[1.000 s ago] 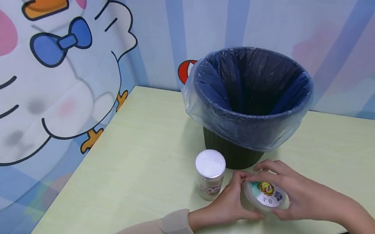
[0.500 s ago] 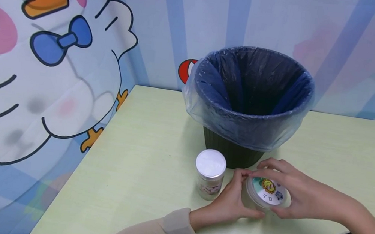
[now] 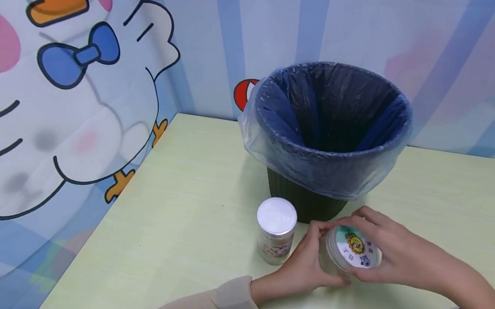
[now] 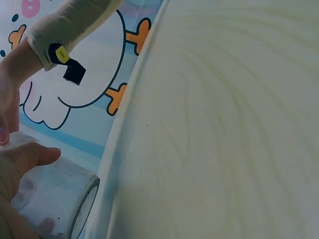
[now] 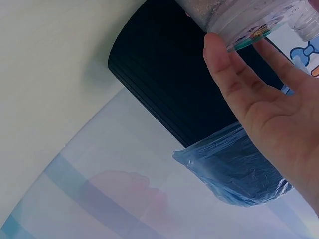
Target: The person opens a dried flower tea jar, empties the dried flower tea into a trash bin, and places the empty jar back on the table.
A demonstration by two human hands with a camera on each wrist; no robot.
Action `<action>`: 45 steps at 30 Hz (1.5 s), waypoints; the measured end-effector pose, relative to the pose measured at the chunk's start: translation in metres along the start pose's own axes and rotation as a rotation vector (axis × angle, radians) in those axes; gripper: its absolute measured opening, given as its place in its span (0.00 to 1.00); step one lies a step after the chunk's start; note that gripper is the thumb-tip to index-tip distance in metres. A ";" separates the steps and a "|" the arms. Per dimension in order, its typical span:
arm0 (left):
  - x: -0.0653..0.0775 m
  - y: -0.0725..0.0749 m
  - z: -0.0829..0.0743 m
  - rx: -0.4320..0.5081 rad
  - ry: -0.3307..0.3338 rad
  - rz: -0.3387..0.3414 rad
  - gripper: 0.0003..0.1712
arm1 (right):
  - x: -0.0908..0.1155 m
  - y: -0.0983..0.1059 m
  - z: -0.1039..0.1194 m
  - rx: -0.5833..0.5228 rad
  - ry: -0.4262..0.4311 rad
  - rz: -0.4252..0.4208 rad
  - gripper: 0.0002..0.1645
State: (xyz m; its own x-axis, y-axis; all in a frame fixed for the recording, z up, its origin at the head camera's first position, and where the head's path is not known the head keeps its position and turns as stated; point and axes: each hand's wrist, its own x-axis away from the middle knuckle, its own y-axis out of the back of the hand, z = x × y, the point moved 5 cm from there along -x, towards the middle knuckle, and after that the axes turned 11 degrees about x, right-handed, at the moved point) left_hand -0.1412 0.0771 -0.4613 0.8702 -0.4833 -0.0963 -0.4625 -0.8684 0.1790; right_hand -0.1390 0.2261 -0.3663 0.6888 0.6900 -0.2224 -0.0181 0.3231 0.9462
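A clear plastic jar (image 4: 55, 194) is held between both hands. My left hand (image 3: 304, 264) wraps round its body, thumb on the near side and fingers on the far side. From above, my right hand (image 3: 392, 250) grips the rim of the jar's round lid (image 3: 357, 247), which bears a printed sunflower picture. Fingertips (image 5: 218, 50) lie along the lid's edge in the right wrist view. Whether the lid is still seated on the jar, I cannot tell. Just left of my left hand stands a second clear jar (image 3: 275, 249) with a white lid, upright.
Behind the jars a dark waste bin (image 3: 306, 200) stands on the pale table (image 3: 169, 226), lined with a blue plastic bag (image 3: 317, 168) folded over its rim. A cartoon-printed backdrop (image 3: 217, 47) rises at the table's back and left.
My right hand has turned the lid, its picture shifting clockwise as seen from the head, and has moved slightly upward in the view. The left hand keeps its place on the jar.
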 end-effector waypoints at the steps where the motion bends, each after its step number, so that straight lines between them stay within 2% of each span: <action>1: 0.000 0.000 -0.001 -0.003 -0.003 -0.001 0.52 | 0.000 0.000 0.000 0.003 -0.008 -0.001 0.40; 5: 0.000 0.000 -0.003 -0.014 -0.006 -0.006 0.52 | -0.001 -0.001 -0.001 0.032 -0.064 0.011 0.39; 10: 0.000 0.001 -0.004 -0.044 -0.013 -0.017 0.53 | -0.002 -0.002 -0.004 0.071 -0.153 0.053 0.41; 14: 0.000 0.001 -0.004 -0.075 -0.030 -0.021 0.53 | -0.002 -0.001 -0.004 0.052 -0.159 0.058 0.41; 22: -0.001 0.003 -0.006 -0.092 -0.025 -0.024 0.52 | -0.001 0.003 0.000 0.009 -0.005 -0.015 0.40; 25: -0.001 0.005 -0.007 -0.092 -0.033 -0.024 0.52 | -0.001 0.005 0.000 -0.009 0.047 -0.027 0.42; 32: -0.001 0.005 -0.009 -0.030 -0.049 0.033 0.50 | 0.001 0.009 0.001 -0.156 0.184 0.040 0.51; 35: -0.001 0.005 -0.009 -0.009 -0.053 0.045 0.50 | 0.001 0.010 0.002 -0.168 0.198 0.050 0.51; 41: -0.001 0.005 -0.009 -0.020 -0.055 0.038 0.50 | 0.001 0.009 0.002 -0.054 0.129 -0.017 0.48; 45: 0.000 0.005 -0.010 -0.026 -0.058 0.018 0.51 | 0.000 0.007 0.001 -0.008 0.034 -0.014 0.42</action>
State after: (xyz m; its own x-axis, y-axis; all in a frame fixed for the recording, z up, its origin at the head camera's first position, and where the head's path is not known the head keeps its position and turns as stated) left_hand -0.1423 0.0738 -0.4508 0.8499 -0.5053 -0.1493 -0.4731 -0.8566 0.2062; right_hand -0.1384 0.2271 -0.3594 0.6641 0.7068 -0.2438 -0.0142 0.3379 0.9411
